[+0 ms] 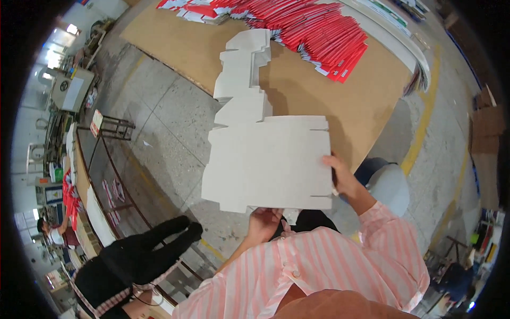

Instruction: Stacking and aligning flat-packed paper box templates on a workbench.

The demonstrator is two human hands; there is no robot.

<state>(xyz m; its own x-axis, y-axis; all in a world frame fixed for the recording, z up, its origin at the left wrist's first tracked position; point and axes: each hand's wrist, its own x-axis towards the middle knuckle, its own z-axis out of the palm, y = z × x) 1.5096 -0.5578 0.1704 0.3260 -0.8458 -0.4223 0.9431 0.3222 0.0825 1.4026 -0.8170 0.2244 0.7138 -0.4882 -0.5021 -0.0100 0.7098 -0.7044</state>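
Observation:
A stack of white die-cut box blanks [268, 162] lies flat in front of me, its broad panel toward my body. Its narrower notched part reaches away over the brown table. My right hand [342, 175] is closed on the right edge of the broad panel, thumb on top and the other fingers mostly underneath. At the near edge, my left hand [264, 224] grips the stack from below, its fingertips partly hidden under the board.
Red-and-white folded cartons [313, 32] lie fanned in rows on the brown table [340, 101]. White sheets [393, 32] are piled along its far right side. A round stool [390, 186] stands at right. At lower left, a person in black [122, 260] is beside another table.

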